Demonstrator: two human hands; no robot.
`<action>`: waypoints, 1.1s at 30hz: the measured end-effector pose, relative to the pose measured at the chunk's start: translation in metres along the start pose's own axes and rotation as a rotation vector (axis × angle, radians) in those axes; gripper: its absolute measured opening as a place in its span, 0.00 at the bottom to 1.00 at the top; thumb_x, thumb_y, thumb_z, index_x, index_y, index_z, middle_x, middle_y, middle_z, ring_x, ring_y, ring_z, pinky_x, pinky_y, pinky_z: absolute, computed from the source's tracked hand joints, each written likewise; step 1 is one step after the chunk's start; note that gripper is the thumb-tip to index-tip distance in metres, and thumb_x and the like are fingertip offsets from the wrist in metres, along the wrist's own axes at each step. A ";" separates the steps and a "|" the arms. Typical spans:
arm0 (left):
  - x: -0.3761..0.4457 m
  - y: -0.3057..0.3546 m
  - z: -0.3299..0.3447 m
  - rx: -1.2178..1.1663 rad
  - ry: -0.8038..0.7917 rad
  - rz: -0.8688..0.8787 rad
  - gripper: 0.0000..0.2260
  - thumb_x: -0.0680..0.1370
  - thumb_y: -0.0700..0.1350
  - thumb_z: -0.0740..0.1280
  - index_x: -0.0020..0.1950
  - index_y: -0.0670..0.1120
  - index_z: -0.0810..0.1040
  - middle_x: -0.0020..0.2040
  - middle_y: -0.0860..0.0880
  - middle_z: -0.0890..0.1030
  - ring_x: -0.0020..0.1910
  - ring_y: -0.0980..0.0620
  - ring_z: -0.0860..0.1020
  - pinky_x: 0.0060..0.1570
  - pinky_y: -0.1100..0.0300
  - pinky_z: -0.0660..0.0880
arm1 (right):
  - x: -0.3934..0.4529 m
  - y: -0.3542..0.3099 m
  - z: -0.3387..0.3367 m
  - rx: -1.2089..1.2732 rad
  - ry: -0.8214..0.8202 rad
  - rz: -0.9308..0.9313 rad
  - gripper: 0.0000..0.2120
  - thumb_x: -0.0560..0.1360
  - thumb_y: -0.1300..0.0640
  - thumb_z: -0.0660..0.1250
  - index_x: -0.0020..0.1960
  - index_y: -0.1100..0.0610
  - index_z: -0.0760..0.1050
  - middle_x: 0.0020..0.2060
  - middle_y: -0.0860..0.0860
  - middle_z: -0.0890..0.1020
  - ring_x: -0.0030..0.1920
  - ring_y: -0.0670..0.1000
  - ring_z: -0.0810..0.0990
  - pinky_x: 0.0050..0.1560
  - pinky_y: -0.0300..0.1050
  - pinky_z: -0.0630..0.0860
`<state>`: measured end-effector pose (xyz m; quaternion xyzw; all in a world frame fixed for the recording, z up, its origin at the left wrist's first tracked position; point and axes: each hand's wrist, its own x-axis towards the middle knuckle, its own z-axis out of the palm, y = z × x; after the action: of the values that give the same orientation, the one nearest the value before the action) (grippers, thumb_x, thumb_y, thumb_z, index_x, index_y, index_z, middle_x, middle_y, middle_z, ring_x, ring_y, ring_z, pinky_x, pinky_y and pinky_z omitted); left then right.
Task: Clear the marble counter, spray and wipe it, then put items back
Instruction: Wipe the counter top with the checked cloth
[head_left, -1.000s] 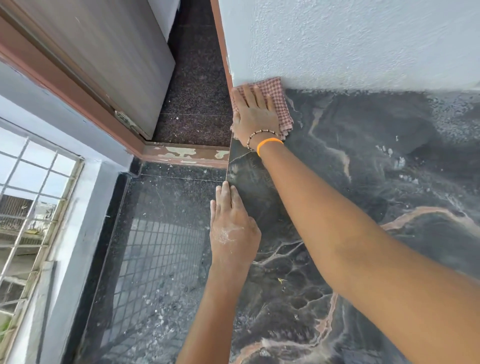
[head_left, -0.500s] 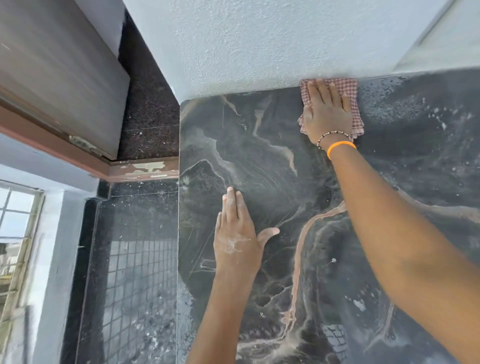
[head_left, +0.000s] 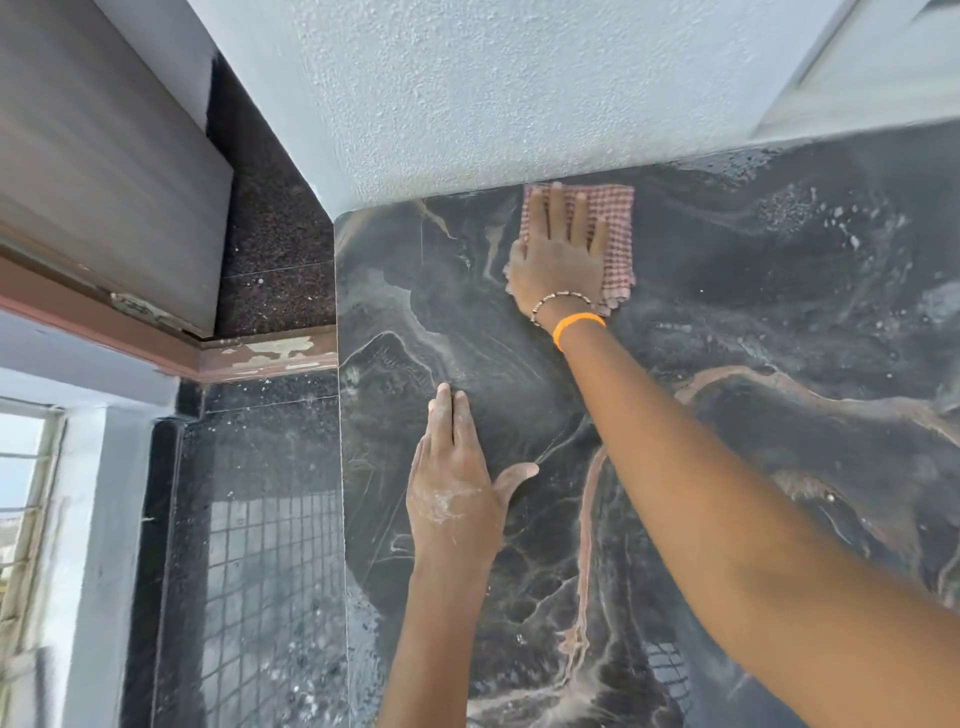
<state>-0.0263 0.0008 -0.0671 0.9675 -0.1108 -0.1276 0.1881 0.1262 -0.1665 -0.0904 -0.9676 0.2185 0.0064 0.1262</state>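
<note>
Checked red-and-white woven cloth lies flat on the dark veined marble counter, against the textured white wall. It looks soft and limp, best pressed under a flat palm. Right hand presses it, fingers slightly spread; left hand rests nearer, fingers together, thumb out.

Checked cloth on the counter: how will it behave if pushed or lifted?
The checked cloth is probably floppy: it lies flat with a ragged edge under the right hand. Likely light and would droop if lifted. On the damp-looking marble counter, it should slide under palm pressure but may bunch.
</note>
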 end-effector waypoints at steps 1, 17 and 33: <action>0.000 -0.002 -0.001 -0.019 0.012 -0.003 0.41 0.70 0.62 0.65 0.75 0.44 0.55 0.77 0.49 0.54 0.75 0.51 0.57 0.69 0.59 0.61 | 0.002 -0.022 0.005 0.010 -0.028 -0.049 0.28 0.78 0.50 0.50 0.76 0.52 0.46 0.77 0.51 0.49 0.76 0.57 0.46 0.74 0.58 0.42; -0.040 0.009 0.009 0.001 0.007 0.042 0.37 0.72 0.59 0.65 0.74 0.39 0.59 0.76 0.45 0.57 0.75 0.45 0.56 0.71 0.56 0.56 | -0.053 0.062 -0.008 -0.098 -0.080 -0.444 0.28 0.77 0.49 0.53 0.75 0.46 0.48 0.76 0.44 0.53 0.76 0.50 0.51 0.74 0.52 0.45; -0.071 -0.008 -0.004 -0.366 0.168 -0.095 0.23 0.79 0.38 0.60 0.73 0.43 0.61 0.74 0.47 0.63 0.75 0.51 0.54 0.72 0.47 0.60 | -0.128 0.026 0.000 -0.007 -0.079 -0.129 0.29 0.78 0.50 0.52 0.76 0.50 0.46 0.77 0.49 0.50 0.77 0.56 0.47 0.74 0.57 0.44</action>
<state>-0.0906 0.0281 -0.0520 0.9286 -0.0242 -0.0730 0.3630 -0.0006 -0.1355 -0.0877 -0.9791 0.1507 0.0372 0.1317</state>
